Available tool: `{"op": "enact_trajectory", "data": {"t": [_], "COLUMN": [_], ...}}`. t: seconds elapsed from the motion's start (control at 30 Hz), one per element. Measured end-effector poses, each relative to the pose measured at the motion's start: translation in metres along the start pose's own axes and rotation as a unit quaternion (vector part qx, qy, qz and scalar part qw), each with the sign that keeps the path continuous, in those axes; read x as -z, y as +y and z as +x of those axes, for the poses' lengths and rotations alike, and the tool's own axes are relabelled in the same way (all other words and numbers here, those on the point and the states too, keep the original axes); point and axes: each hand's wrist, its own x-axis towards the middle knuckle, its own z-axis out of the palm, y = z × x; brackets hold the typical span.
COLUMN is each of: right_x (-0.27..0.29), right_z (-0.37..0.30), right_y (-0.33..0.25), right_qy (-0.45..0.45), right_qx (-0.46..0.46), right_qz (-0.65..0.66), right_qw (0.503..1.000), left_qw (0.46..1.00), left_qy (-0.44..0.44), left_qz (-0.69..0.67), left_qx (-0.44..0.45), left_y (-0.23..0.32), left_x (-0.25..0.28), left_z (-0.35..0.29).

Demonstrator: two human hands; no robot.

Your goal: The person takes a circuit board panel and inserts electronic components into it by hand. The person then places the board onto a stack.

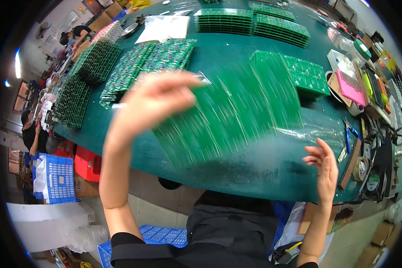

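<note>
"Nearest?"
"Right grip (324, 172), right of the circuit board (236, 114), loosely open, empty. Left grip (158, 96) pinches that board's upper-left edge, above the tabletop (236, 176)."
"Progress?"
"Apparently midway: it's aloft, not set down; board stacks (224, 22) stand beyond it."

panel (243, 109) in left fingers (177, 81): green, pale streaks | boards (167, 54) beyond them: green, multicoloured speckles | tabletop (263, 167) beneath: dark green | pliers (348, 139) right of right fingers (315, 154): blue handles | calculator (350, 87) beyond those: pink

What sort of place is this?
Probably an electronics assembly workshop: the left hand holds a green circuit board, stacks of boards stand on the table, and blue-handled pliers lie at the right.
</note>
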Motion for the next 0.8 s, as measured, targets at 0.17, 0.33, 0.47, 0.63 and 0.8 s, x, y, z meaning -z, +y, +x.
{"op": "enact_trajectory", "data": {"t": [0.17, 0.33, 0.47, 0.63, 0.8], "right_x": [-0.022, -0.009, 0.009, 0.016, 0.045], "right_z": [-0.023, -0.037, -0.033, -0.021, 0.038], "right_y": [0.003, 0.012, 0.019, 0.022, -0.017], "right_qy": [-0.018, 0.066, 0.086, 0.072, 0.024], "right_qx": [-0.107, -0.158, -0.156, -0.157, -0.089], "right_qz": [0.137, 0.040, -0.002, -0.088, -0.052], "right_qw": [0.985, 0.984, 0.984, 0.981, 0.994], "left_qw": [0.960, 0.984, 0.978, 0.974, 0.971], "left_qy": [-0.257, -0.091, 0.002, -0.009, -0.033], "left_qz": [-0.109, 0.017, 0.046, 0.114, 0.087], "left_qx": [0.031, -0.150, -0.202, -0.194, -0.221], "left_y": [-0.022, -0.043, -0.045, -0.056, -0.045], "left_x": [-0.128, -0.175, -0.162, -0.154, -0.175], "left_z": [0.009, 0.013, -0.006, -0.045, -0.069]}}
